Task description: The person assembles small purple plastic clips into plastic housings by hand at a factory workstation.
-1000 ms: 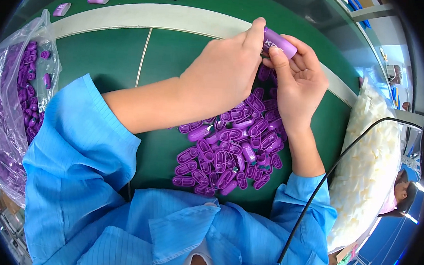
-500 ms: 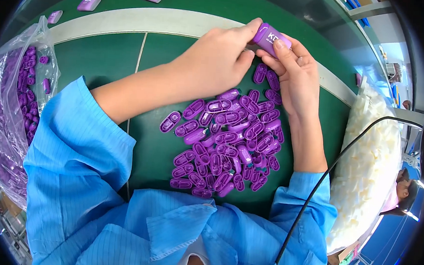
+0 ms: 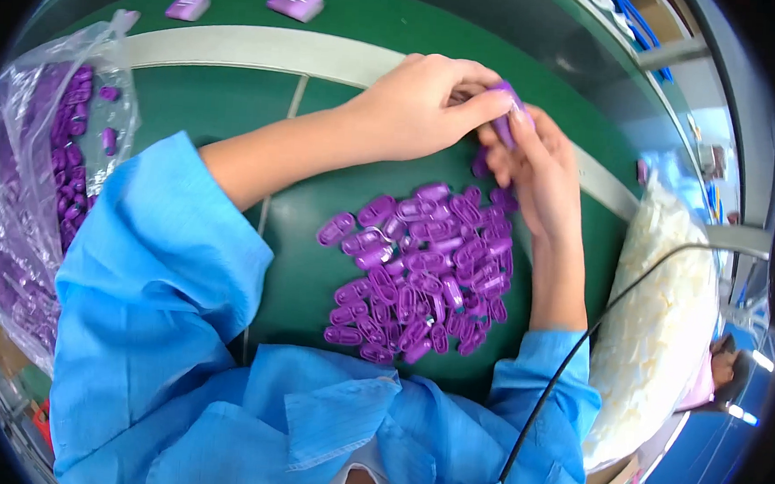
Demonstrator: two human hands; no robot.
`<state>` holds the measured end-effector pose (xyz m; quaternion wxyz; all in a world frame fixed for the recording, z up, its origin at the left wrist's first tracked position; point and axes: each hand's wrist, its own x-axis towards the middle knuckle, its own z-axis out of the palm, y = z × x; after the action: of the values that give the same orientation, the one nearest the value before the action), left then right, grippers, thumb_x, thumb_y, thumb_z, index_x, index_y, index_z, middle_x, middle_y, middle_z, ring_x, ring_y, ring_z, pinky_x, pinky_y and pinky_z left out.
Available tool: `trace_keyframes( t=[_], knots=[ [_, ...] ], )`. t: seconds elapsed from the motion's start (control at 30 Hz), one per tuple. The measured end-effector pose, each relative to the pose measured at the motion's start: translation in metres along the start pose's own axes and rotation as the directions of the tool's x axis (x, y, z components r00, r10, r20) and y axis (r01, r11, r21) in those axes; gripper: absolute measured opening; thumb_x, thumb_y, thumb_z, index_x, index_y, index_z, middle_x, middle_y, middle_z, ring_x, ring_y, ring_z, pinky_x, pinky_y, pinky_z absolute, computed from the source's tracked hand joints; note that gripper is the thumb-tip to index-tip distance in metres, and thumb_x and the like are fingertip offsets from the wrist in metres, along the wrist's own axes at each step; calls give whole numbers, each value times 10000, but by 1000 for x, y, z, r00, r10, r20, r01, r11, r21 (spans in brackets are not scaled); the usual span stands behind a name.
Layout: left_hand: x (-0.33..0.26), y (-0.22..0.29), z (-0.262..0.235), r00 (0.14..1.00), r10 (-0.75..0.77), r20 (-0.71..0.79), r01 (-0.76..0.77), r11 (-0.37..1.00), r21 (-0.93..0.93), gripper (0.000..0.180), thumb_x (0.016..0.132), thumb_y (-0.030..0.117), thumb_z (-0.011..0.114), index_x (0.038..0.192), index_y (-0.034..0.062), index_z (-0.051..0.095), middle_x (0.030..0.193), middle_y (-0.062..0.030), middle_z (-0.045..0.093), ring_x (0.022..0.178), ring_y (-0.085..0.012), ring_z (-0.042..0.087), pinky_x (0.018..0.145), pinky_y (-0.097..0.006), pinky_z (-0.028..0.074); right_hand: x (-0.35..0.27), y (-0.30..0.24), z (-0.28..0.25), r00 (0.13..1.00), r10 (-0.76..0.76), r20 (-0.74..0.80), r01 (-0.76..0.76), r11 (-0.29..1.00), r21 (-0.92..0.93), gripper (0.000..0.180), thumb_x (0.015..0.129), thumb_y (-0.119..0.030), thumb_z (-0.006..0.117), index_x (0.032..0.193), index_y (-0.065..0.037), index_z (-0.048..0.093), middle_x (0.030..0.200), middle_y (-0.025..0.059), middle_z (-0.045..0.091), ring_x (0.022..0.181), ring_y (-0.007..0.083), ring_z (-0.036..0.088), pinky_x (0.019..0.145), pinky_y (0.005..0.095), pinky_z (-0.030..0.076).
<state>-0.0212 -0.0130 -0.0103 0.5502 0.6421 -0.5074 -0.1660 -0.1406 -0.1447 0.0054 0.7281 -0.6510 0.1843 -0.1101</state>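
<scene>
Both hands are together above the far side of a heap of small purple oval plastic parts (image 3: 430,271), many with hollow, rimmed faces. Between them is a flat purple plastic case (image 3: 504,125), tilted and partly covered by fingers. My left hand (image 3: 436,103) comes across from the left, its thumb and curled fingers closed at the case's upper end. My right hand (image 3: 547,167) grips the case from the right with its thumb along it; its lower fingers are blurred. Another purple part (image 3: 480,162) shows just below the hands.
Similar purple cases lie on the green belt (image 3: 401,17) beyond the pale rail (image 3: 248,49), including a far case (image 3: 295,4). A clear bag (image 3: 19,175) of purple parts stands left; a bag of whitish pieces (image 3: 653,329) stands right. A black cable (image 3: 615,296) crosses near my right arm.
The case has turned from showing its broad printed face to a steeper, narrower angle. My left hand has closed further over its upper end. The whole view has shifted slightly.
</scene>
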Motion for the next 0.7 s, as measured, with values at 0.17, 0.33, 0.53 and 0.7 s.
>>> trace_keyframes(
  t=[0.17,0.33,0.53,0.7],
  knots=[
    [-14,-11,9,1000,24,-8,-23,755,-655,271,918,205,430,1024,-12,553,968,-89,601,895,-146,572,761,-267,473,-17,4,32,972,83,218,-76,996,-41,340,877,-180,510,1143,26,465,952,90,580,749,118,563,600,201,457],
    [-30,47,12,988,-65,-143,-29,821,-570,425,908,250,434,650,-29,624,623,-94,630,557,-144,598,537,-273,489,-47,16,37,996,-64,57,66,998,-23,387,894,-136,491,1209,20,330,1073,80,497,848,85,528,581,154,412],
    [-36,44,15,944,56,-326,-206,869,-449,333,867,180,469,595,6,552,586,-83,578,555,-229,556,553,-320,448,-59,19,60,982,-186,21,188,978,-96,300,906,-153,477,1128,34,403,668,33,516,497,50,448,411,150,314],
    [-1,21,3,834,180,-522,-271,957,-103,224,819,206,542,764,-11,558,712,-137,547,764,-291,533,703,-370,419,-18,6,42,976,-216,40,219,947,-236,249,921,-202,457,1076,-7,464,660,14,516,498,18,405,410,140,268]
  ],
)
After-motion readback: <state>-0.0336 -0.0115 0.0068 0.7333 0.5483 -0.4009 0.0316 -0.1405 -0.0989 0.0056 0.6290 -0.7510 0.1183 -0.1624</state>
